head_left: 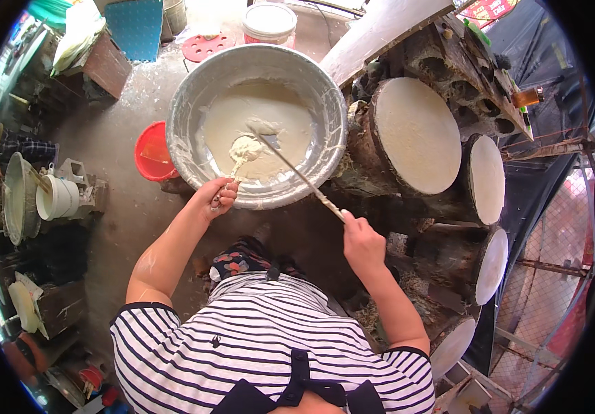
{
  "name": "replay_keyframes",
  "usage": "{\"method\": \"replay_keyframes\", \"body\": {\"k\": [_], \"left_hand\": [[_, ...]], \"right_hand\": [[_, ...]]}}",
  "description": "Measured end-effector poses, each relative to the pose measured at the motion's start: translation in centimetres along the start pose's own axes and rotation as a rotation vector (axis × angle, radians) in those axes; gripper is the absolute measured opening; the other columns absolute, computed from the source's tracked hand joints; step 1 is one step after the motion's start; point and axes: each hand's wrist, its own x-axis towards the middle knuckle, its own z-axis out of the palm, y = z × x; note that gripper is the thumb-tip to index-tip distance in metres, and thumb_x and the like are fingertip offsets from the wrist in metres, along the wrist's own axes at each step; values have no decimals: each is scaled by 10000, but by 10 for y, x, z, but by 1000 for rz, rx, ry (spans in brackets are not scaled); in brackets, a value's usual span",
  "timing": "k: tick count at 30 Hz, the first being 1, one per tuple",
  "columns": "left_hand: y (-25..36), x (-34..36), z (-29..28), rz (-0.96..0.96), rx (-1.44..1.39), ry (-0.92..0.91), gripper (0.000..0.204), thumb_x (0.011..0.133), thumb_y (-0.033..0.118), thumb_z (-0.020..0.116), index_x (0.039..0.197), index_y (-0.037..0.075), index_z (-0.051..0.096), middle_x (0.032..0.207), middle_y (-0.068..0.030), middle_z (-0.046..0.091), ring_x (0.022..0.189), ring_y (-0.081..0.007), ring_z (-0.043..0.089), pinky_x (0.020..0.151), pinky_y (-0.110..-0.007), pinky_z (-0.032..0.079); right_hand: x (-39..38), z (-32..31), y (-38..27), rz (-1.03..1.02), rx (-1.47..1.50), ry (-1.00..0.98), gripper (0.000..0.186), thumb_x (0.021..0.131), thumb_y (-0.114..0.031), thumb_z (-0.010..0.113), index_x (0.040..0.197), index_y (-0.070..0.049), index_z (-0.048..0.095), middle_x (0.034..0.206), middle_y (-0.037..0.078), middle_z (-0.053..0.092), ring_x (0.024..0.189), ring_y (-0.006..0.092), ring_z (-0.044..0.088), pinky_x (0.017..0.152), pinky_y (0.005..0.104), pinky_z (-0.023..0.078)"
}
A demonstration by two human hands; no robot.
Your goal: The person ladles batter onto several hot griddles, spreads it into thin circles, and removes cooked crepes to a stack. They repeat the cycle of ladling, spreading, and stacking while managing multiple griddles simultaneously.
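Note:
A large metal basin (187,90) stands in front of me with thick cream-coloured batter (276,103) inside. My left hand (220,197), at the basin's near rim, is closed around the handle of a ladle (245,149) whose bowl is coated with batter. From the right, my right hand (364,243) grips a long thin stick (299,172) that slants over the near right rim. Its far end reaches the batter beside the ladle; whether it dips below the surface is hard to see.
A red basin (152,153) stands against the left side of the metal one. Behind are a red perforated stool (207,47) and a lidded bucket (270,24). To the right are several round pale-topped stoves (418,134) and a long board (380,38). A white bucket (59,198) stands far left.

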Motion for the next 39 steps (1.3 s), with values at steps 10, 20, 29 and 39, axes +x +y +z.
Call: {"method": "replay_keyframes", "body": {"k": [10, 20, 29, 39], "left_hand": [[13, -49, 29, 109, 156, -1, 92, 935, 121, 411, 890, 42, 395, 652, 18, 420, 425, -23, 331, 311, -158, 242], [33, -108, 51, 90, 216, 135, 131, 924, 130, 367, 813, 62, 371, 628, 11, 381, 385, -27, 298, 265, -171, 228], [36, -118, 30, 19, 325, 136, 85, 913, 131, 413, 849, 75, 407, 638, 13, 422, 403, -30, 334, 282, -176, 254], [22, -57, 75, 229, 658, 142, 98, 907, 137, 438, 861, 51, 431, 629, 12, 438, 413, -39, 361, 293, -185, 291]], "right_hand": [[3, 68, 75, 769, 1238, -636, 216, 881, -128, 500, 1057, -45, 592, 620, -9, 540, 457, 50, 452, 406, 193, 354], [139, 173, 75, 434, 1218, -1182, 236, 851, -131, 541, 1061, -54, 615, 648, -10, 568, 497, 54, 491, 428, 203, 376], [175, 110, 89, 209, 1021, -717, 180, 855, -155, 557, 980, -72, 656, 669, 2, 572, 542, 95, 529, 481, 240, 410], [29, 20, 67, 42, 456, 506, 303, 805, -2, 607, 1097, -82, 617, 806, 89, 576, 637, 237, 580, 571, 295, 480]]}}
